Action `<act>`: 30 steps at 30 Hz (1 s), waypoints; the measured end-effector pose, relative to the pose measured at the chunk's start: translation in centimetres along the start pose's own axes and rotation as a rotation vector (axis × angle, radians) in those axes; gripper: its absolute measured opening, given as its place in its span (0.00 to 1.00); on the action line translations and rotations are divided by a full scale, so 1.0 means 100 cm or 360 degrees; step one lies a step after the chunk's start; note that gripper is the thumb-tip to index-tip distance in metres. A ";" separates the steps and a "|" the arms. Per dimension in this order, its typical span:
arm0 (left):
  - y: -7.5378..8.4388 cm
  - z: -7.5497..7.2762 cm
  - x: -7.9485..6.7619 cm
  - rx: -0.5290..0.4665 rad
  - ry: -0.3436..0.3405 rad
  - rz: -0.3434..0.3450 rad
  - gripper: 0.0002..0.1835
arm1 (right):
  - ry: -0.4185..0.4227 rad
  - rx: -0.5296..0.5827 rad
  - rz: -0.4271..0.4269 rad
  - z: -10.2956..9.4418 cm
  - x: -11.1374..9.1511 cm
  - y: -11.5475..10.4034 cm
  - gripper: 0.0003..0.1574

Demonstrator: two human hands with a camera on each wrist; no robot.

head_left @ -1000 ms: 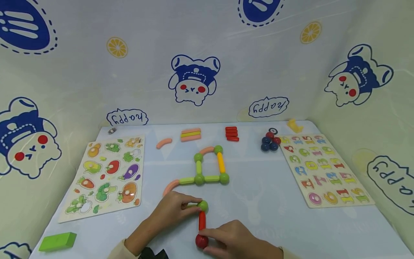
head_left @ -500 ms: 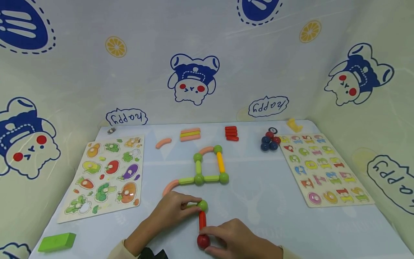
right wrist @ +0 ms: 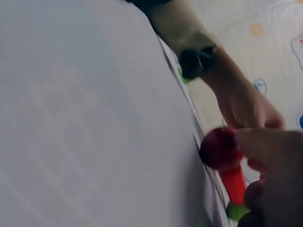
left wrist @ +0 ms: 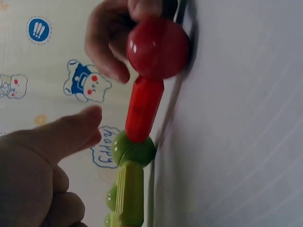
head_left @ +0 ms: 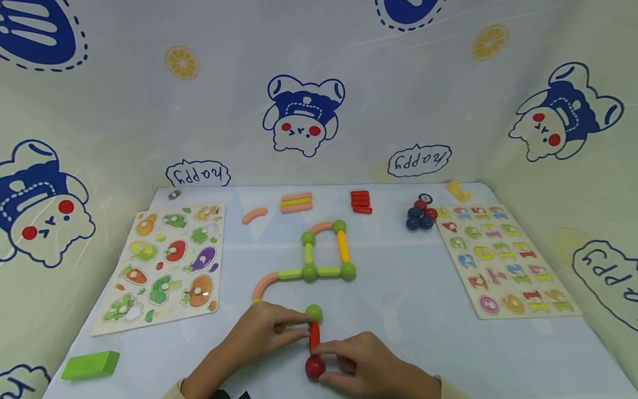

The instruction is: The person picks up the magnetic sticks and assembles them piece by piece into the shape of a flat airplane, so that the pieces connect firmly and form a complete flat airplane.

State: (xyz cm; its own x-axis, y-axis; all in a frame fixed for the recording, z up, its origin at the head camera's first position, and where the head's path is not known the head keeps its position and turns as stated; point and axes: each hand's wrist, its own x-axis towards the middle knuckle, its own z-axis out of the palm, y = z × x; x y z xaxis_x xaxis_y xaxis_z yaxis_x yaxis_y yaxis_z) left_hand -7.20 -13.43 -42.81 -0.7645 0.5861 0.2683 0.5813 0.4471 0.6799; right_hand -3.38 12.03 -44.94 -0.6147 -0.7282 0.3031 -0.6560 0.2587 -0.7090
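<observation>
Right hand pinches the glossy red ball, likely light, slippery, best gripped mid-width; left hand, loosely spread, holds nothing.

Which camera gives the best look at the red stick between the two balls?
The left wrist view: the red stick appears large there, running from the red ball to a green ball. The head view shows it small, with the right hand by its lower end. The right wrist view shows it smaller and blurred.
</observation>
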 end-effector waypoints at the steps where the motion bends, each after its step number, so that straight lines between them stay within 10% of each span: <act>1: 0.002 -0.001 -0.003 -0.0055 -0.0024 0.0035 0.13 | 0.0047 -0.0003 -0.0008 -0.003 0.001 0.002 0.22; 8: 0.012 0.000 -0.016 -0.0397 -0.0284 0.0072 0.17 | 0.0333 -0.0160 0.0196 -0.052 0.037 0.019 0.16; 15: 0.005 0.010 -0.017 -0.0365 -0.0383 0.0101 0.19 | 0.0351 -0.0210 0.0460 -0.099 0.137 0.053 0.13; 23: 0.004 0.015 -0.022 -0.0355 -0.0412 0.0053 0.18 | -0.0161 -0.0603 0.0616 -0.076 0.256 0.091 0.21; 30: 0.005 0.019 -0.023 -0.0411 -0.0409 0.0067 0.17 | -0.0346 -0.0700 0.1002 -0.045 0.308 0.100 0.27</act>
State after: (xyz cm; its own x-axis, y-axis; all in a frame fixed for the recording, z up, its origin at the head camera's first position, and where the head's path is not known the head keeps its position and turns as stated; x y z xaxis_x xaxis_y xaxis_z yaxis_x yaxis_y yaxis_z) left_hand -4.67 -13.27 -44.34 -0.6275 0.7657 0.1414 0.4960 0.2531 0.8306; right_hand -30.83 -4.96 -39.80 -0.8577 -0.4580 -0.2338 -0.3548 0.8562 -0.3756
